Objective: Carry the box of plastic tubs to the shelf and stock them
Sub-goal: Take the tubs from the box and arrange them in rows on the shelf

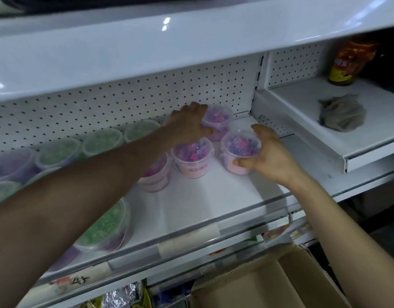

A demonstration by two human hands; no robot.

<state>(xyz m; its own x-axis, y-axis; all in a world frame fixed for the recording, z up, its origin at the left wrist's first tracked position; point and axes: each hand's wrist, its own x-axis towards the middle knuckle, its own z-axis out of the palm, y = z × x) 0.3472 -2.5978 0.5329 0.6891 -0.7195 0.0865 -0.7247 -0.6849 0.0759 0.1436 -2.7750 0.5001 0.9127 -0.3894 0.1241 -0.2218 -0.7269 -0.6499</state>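
Head view: left hand (188,124) gripped the rear pink tub (218,120) on the shelf (202,196); right hand (268,153) clasped the nearer pink tub (238,153), fingers curled.

Crumpled grey rag (341,113): lies on a white side tray (302,107).
Jar, red-and-yellow label (347,63): behind the rag, upright, apart from it, blurred.
Dark shape (391,70): behind the rag, right of the jar; cannot identify.
Shiny packets (125,294): far below and left of the rag.
Handwritten paper label (74,281): further left of the rag, just above the packets.
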